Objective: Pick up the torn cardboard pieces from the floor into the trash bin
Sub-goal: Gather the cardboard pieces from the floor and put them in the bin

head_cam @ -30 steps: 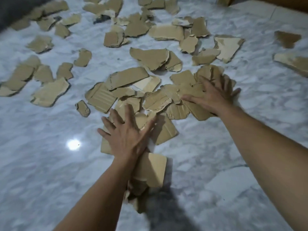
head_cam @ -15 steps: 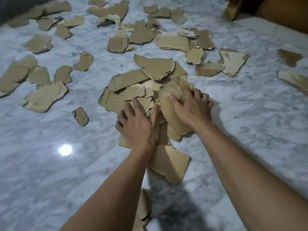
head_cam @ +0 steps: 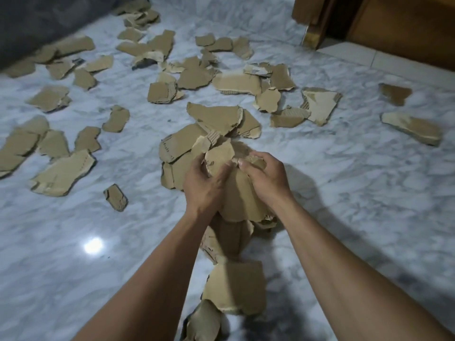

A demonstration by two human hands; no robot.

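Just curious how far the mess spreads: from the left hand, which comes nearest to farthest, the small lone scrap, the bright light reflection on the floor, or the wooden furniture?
1. Small lone scrap, left of the left hand.
2. Light reflection, lower left.
3. Wooden furniture, far upper right.

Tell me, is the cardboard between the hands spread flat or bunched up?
Bunched up. The left hand and right hand press the cardboard pile into a raised, overlapping heap.
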